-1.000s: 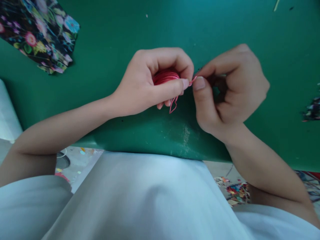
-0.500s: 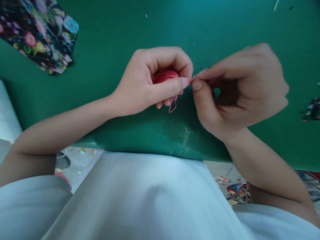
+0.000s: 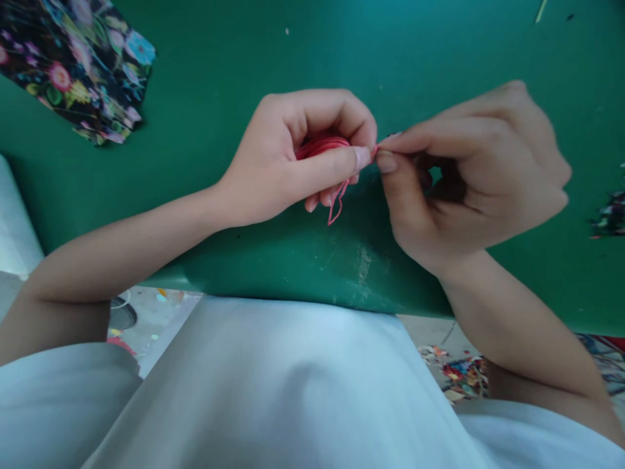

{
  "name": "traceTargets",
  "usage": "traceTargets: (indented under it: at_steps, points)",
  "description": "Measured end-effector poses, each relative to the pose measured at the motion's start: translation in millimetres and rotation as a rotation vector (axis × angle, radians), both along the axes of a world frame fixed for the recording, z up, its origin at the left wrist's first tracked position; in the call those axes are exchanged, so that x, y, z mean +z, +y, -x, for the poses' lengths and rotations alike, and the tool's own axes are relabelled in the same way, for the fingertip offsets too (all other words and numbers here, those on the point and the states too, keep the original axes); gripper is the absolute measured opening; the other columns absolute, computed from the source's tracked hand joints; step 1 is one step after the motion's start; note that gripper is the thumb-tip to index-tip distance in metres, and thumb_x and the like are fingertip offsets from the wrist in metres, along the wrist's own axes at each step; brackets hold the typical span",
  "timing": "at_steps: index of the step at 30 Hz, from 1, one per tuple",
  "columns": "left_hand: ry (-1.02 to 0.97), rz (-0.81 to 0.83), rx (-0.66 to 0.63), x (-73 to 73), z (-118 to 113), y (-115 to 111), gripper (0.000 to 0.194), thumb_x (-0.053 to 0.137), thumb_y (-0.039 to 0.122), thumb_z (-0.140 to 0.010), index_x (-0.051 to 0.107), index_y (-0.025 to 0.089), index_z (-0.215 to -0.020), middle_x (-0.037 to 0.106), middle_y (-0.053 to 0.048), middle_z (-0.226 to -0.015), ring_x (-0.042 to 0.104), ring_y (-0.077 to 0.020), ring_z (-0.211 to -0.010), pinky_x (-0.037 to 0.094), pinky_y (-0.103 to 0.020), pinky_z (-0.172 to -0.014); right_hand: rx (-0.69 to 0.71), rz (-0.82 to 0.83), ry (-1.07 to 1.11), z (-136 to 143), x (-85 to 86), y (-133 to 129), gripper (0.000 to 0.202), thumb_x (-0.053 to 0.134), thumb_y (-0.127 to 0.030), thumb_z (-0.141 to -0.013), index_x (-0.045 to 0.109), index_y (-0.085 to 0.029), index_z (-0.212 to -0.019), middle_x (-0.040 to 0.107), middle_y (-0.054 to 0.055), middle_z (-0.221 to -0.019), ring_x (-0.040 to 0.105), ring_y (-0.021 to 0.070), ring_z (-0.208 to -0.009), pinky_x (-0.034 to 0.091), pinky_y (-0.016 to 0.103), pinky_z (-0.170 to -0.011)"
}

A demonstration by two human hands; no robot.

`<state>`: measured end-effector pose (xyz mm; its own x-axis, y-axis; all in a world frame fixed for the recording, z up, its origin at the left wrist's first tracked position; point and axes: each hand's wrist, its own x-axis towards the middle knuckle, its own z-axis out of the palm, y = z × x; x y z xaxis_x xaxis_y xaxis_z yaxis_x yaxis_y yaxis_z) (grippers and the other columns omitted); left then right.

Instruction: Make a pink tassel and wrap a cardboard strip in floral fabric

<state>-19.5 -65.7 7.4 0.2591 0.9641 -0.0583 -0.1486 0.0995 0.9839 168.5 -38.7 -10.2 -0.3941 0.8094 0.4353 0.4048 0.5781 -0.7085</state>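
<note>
A bundle of red cord (image 3: 322, 144) is wrapped in my left hand (image 3: 303, 150), with the fingers curled around it and the thumb laid across. From under the thumb a thin loop of the same cord hangs down. My right hand (image 3: 473, 169) is just to the right, its thumb and forefinger pinched on a short bit of the cord where it comes out at my left thumb tip. The fingertips of the two hands almost meet. Part of the bundle is hidden by my left fingers and thumb.
Both hands are over a green table (image 3: 219, 52). Dark floral fabric (image 3: 92, 71) lies at its far left, and a dark scrap (image 3: 610, 215) sits at the right edge. Colourful scraps (image 3: 463, 374) litter the floor below the table's front edge.
My right hand has shifted slightly to the right, still pinching the cord. The hanging loop has swung a little lower. My left hand has hardly moved.
</note>
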Motion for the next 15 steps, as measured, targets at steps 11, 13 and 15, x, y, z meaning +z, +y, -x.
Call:
traceTargets:
  at_steps: [11,13,15]
  points:
    - [-0.039,0.013,-0.004,1.5,0.1,-0.5,0.021,0.075,0.028,-0.084,0.064,0.012,-0.077,0.060,0.003,-0.060,0.059,-0.0054,-0.046,0.042,-0.015,-0.037,0.123,-0.132,-0.016,1.8,1.0,-1.8,0.009,0.062,-0.022,-0.092,0.058,-0.027,-0.098,0.062,-0.002,-0.081,0.060,0.0154,-0.075,0.046,0.032,-0.070]
    - [-0.024,0.003,-0.004,0.9,0.4,-0.5,0.022,0.075,0.029,-0.085,0.064,0.012,-0.077,0.061,0.003,-0.061,0.059,-0.0051,-0.046,0.042,-0.015,-0.038,0.160,-0.104,0.006,2.3,1.8,-1.3,0.009,0.062,-0.022,-0.092,0.056,-0.027,-0.096,0.060,-0.001,-0.079,0.057,0.0154,-0.072,0.044,0.032,-0.066]
    - [-0.027,-0.020,-0.010,0.5,0.7,-0.4,0.023,0.075,0.029,-0.084,0.064,0.011,-0.077,0.061,0.003,-0.061,0.058,-0.0045,-0.045,0.042,-0.014,-0.038,0.187,-0.074,0.018,2.8,1.8,-0.7,0.007,0.060,-0.023,-0.093,0.054,-0.027,-0.096,0.059,-0.001,-0.080,0.056,0.0158,-0.071,0.042,0.032,-0.065]
